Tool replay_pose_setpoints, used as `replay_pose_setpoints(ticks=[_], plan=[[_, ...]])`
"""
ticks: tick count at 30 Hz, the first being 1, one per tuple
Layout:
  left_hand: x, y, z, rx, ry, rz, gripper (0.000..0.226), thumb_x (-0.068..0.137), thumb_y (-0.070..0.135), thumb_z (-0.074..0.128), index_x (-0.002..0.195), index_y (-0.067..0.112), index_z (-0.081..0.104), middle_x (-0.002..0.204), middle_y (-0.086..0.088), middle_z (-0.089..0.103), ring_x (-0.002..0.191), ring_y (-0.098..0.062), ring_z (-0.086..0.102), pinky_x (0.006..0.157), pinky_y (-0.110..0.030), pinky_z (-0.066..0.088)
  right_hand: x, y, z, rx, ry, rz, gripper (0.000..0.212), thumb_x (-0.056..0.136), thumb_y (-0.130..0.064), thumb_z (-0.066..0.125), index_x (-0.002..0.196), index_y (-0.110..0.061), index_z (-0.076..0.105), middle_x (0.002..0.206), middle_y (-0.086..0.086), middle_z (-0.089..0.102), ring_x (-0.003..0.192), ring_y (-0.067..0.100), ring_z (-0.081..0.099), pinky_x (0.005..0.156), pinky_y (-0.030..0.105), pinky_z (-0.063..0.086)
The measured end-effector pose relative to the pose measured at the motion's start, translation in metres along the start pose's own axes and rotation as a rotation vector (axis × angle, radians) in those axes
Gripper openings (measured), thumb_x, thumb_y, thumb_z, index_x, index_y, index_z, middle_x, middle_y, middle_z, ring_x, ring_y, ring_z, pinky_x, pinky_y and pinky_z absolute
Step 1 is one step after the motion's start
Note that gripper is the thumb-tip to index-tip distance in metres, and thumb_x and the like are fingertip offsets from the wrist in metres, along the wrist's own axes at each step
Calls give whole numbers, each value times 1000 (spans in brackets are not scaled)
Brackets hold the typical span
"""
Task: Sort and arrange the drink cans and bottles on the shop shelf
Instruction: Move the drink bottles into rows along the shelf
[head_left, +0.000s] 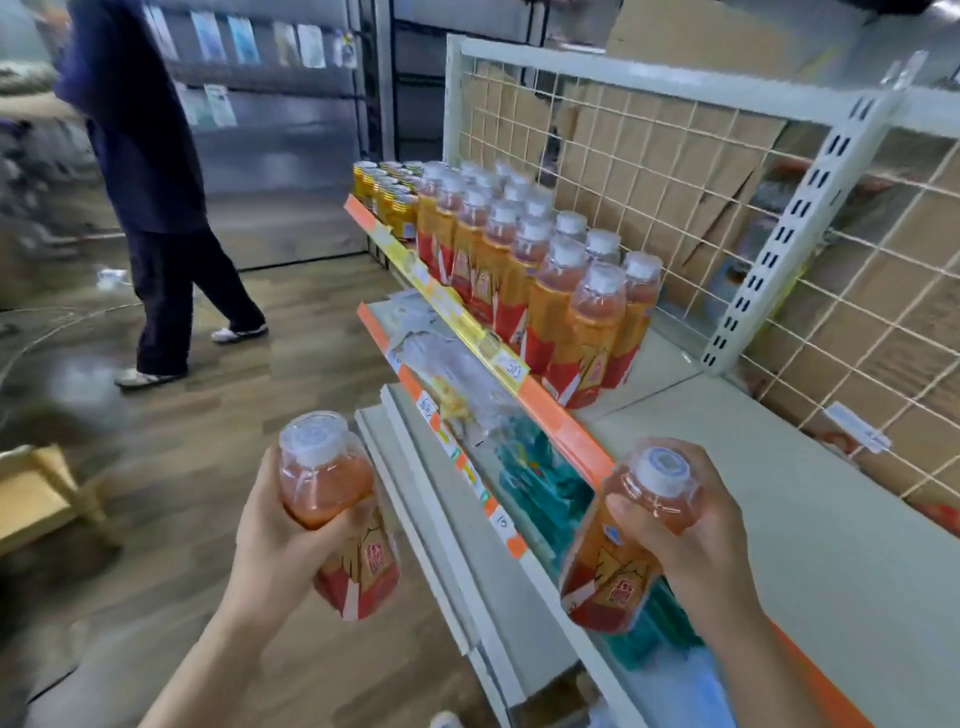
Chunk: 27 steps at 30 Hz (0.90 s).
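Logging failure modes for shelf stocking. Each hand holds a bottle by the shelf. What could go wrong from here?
1. The left hand grips the left bottle and the right hand the right bottle, so neither can steady the packed row of bottles; nudging its nearest bottle could topple neighbours.
2. The left bottle is over the floor, off the shelf; a slip probably means a drop.
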<state>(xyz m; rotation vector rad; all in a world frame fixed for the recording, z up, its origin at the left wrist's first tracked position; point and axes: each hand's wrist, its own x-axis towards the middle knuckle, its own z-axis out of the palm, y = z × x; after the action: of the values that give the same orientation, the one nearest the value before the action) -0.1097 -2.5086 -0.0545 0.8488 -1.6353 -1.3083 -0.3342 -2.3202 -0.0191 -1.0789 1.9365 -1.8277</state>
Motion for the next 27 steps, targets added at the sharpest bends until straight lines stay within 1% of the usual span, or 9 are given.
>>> replay_pose_setpoints(ticks=[2, 5, 9, 13, 17, 20, 23, 25, 27], plan=[[18, -8, -11, 3, 35, 4, 54, 43, 43, 76, 93, 44, 55, 89, 13, 68, 77, -2, 65, 62, -16, 53, 20, 7, 18, 17, -26, -5, 33, 60, -20, 73, 86, -35, 58, 83, -3, 67, 74, 9, 64, 64, 18, 51], [52, -21, -23, 21, 63, 29, 55, 53, 24, 85, 99, 30, 54, 84, 18, 68, 72, 3, 64, 59, -10, 50, 56, 19, 46, 34, -71, -19, 32, 62, -21, 72, 89, -30, 58, 83, -1, 66, 75, 11, 63, 64, 20, 51], [112, -29, -35, -6, 76, 47, 65, 43, 42, 77, 104, 31, 54, 91, 16, 68, 78, 1, 64, 59, -10, 49, 108, 24, 84, 62, -107, -69, 34, 64, -17, 72, 93, -27, 59, 87, 2, 65, 79, 12, 63, 68, 19, 50], [177, -31, -36, 14, 66, 81, 56, 60, 11, 86, 101, 31, 53, 85, 24, 67, 74, 7, 62, 58, -5, 47, 159, 21, 117, 77, -127, -105, 33, 66, -16, 73, 95, -25, 59, 85, -2, 66, 78, 10, 63, 68, 17, 49], [232, -34, -37, -25, 24, 81, 59, 49, 31, 79, 102, 32, 53, 94, 17, 67, 76, 6, 63, 60, -7, 48, 200, 21, 147, 70, -148, -102, 34, 67, -13, 73, 95, -27, 60, 85, -1, 65, 77, 10, 63, 69, 17, 49], [269, -42, -37, -73, -32, 72, 65, 43, 44, 78, 103, 33, 54, 94, 15, 68, 81, 0, 65, 62, -10, 50, 221, 22, 163, 63, -98, -70, 40, 64, -27, 78, 99, -23, 59, 88, 3, 66, 81, 15, 64, 71, 23, 52], [310, -54, -37, -99, -123, 74, 62, 44, 46, 77, 102, 35, 57, 96, 9, 70, 84, -7, 67, 66, -14, 52, 241, 23, 180, 23, -47, -58, 45, 62, -36, 75, 101, -21, 58, 89, 5, 66, 82, 17, 64, 74, 29, 53], [340, -59, -35, -109, -186, 76, 56, 44, 45, 76, 97, 39, 59, 92, 11, 71, 80, -4, 67, 66, -13, 52, 253, 25, 192, -10, 11, -55, 50, 62, -38, 76, 104, -17, 57, 89, 4, 66, 83, 17, 64, 75, 32, 52], [371, -63, -32, -106, -271, 92, 57, 43, 47, 75, 96, 36, 59, 88, 14, 71, 77, -1, 66, 65, -12, 51, 265, 28, 205, -59, 89, -51, 54, 59, -43, 78, 105, -22, 58, 92, 3, 66, 86, 18, 64, 78, 33, 51]])
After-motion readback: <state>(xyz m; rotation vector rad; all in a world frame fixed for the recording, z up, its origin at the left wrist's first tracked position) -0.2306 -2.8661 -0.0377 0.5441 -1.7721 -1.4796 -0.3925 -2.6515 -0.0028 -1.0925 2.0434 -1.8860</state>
